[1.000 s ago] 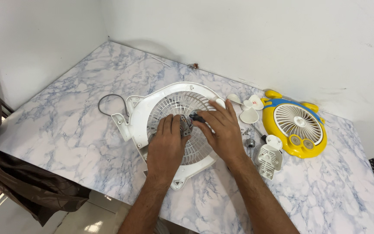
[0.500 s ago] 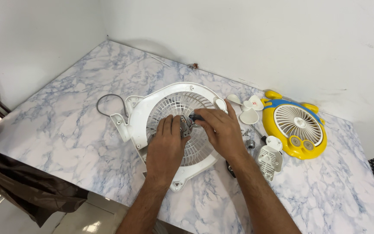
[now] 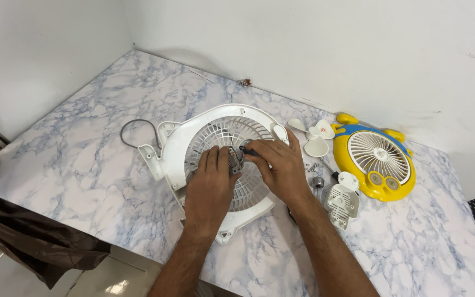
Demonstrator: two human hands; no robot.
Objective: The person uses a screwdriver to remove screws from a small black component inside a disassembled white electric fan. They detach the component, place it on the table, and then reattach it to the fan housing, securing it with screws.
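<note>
Since the earlier frames almost nothing has shifted: both hands stay over the centre of the fan grille, the right one having edged only slightly, and the loose parts lie where they were.

The round white plastic fan housing with its ribbed grille lies flat on the blue-veined white marble table, directly in front of the person. At its hub sits a small grey metal motor part, and this is where both hands meet. The left hand comes in from below, fingers lying forward over the grille and closed loosely against the left side of the part. The right hand reaches in from the right, its fingertips pinched on a small dark piece at the top of the hub; what that piece is cannot be made out. The hub thus lies just ahead of the left fingers and to the left of the right fingertips, both hands about equally near.

A thin grey cord loop trails off the housing's left edge. To the right lie white fan blades, a white ribbed plastic cover and a yellow and blue small fan, well apart from the hands.
</note>
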